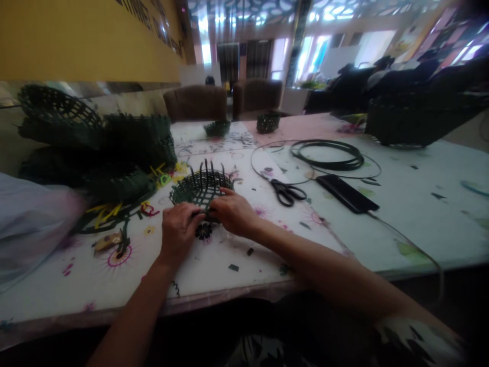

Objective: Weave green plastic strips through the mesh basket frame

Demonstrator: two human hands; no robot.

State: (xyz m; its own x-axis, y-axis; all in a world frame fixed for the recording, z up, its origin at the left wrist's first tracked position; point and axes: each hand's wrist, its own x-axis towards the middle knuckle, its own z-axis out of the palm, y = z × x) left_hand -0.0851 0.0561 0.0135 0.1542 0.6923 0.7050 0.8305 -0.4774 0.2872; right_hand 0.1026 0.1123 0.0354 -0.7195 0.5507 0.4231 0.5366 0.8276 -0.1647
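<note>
The head camera looks forward, down over table (336, 223).

The room is dim, with daylight glaring from the bright white window openings (372, 48) at the back, where highlights wash out and streak. The worktop covered in white, flower-printed cloth (217, 275) catches a soft, muted light; below its near edge everything falls into deep shadow. The piled dark green woven baskets (148, 132) sink toward black, losing their weave. Toward the borders, the dark lettering (147, 15) on the yellow wall (76, 41) smears, and the whitish translucent bag (34, 229) blurs.
</note>
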